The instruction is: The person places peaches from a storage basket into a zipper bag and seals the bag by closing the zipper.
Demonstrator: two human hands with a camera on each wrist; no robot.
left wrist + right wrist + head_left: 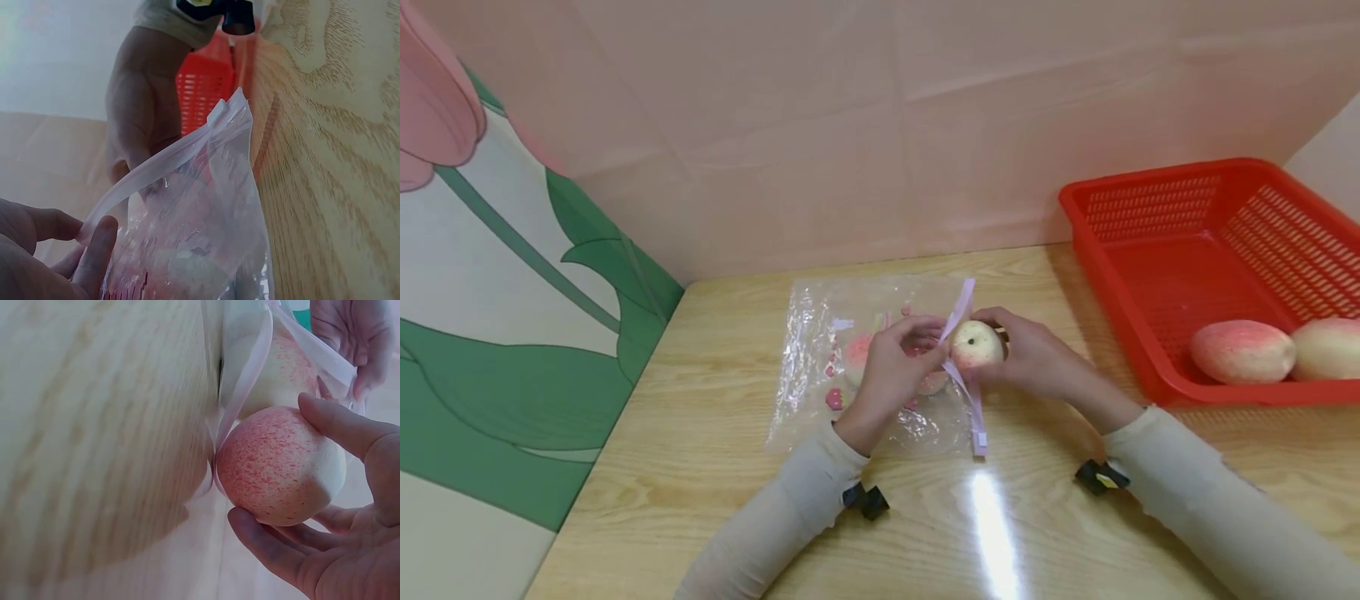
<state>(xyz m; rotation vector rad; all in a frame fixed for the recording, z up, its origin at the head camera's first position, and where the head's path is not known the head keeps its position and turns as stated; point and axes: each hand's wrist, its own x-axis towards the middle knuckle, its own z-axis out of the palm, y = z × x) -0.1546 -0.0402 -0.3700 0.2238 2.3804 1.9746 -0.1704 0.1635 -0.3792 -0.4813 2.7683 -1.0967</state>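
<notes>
A clear zip bag [801,358] with pink printed pictures lies flat on the wooden table, its pale purple zip edge [958,312] facing right. My left hand [891,367] pinches that edge between thumb and fingers, and in the left wrist view the white slider [217,114] sits near the strip's far end. In my right hand [1037,354] is a pink-and-cream peach [976,343], gripped between thumb and fingertips right at the parted bag mouth. Inside the bag is another peach [281,375], partly covered by my left hand in the head view.
A red plastic basket [1112,292] stands at the right of the table, with two peaches [1243,352] in its near corner. Behind the table hangs a pale pink cloth [850,150]. On the left is a panel with a tulip picture [512,400].
</notes>
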